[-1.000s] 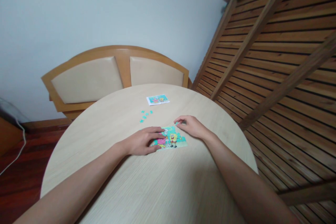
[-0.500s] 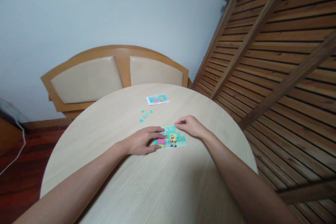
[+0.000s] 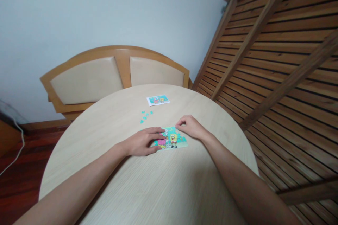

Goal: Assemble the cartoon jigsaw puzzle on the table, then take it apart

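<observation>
A small cartoon jigsaw puzzle [image 3: 173, 140], mostly teal, lies on the round pale wooden table [image 3: 148, 186]. My left hand [image 3: 142, 141] rests flat on its left part, fingers stretched out over the picture. My right hand [image 3: 190, 126] sits at the puzzle's upper right corner with its fingers curled in a pinch on the edge; whether a piece is between them is hidden. Several loose teal puzzle pieces [image 3: 145, 116] lie a little beyond the left hand.
A small reference picture card [image 3: 158, 100] lies near the table's far edge. Behind the table stands a curved wooden bench back [image 3: 116, 74] with beige pads. A slatted wooden frame [image 3: 277, 49] leans at the right. A cable [image 3: 16, 147] runs over the dark floor at left.
My right hand has drawn slightly inward over the puzzle's top right corner, and the teal piece seen by its fingers earlier is no longer visible. The left hand has stayed put.
</observation>
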{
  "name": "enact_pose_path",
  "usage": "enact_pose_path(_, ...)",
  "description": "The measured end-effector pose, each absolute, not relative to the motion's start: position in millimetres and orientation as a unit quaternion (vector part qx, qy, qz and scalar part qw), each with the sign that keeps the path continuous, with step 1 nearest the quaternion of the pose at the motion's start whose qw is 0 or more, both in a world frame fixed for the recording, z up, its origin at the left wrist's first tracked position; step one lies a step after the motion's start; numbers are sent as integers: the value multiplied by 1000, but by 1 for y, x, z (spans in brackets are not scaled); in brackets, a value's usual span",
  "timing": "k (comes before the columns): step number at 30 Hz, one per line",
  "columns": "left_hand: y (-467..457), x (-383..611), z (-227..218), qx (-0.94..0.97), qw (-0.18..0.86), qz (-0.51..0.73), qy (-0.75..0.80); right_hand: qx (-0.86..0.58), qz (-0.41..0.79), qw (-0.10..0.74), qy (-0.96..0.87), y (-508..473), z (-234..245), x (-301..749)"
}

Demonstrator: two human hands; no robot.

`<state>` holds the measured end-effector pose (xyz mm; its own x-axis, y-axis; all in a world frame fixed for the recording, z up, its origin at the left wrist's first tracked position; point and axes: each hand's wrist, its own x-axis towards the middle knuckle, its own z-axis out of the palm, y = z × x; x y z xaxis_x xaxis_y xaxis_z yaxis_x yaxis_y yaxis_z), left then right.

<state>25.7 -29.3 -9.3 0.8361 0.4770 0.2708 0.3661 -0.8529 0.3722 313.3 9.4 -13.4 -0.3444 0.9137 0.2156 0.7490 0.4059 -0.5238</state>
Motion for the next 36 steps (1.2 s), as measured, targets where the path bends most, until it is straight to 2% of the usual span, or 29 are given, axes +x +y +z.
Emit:
enact_pose_path(6, -29, 26, -10, 947, 150, 177, 223, -518, 137, 240, -810, 7, -11, 311)
enact_pose_path(13, -29, 26, -10, 946, 152, 178, 224, -500, 167, 236, -816, 8, -10, 316)
enact_pose_path(21, -29, 26, -10, 947, 152, 174, 224, -505, 140, 200, -828, 6, -6, 324)
enact_pose_path(28, -30, 26, -8, 945, 162, 183, 218, -570, 101, 261, -772, 22, -18, 350)
enact_pose_path(36, -29, 25, -10, 947, 154, 176, 219, -588, 88, 236, -769, 30, -29, 353)
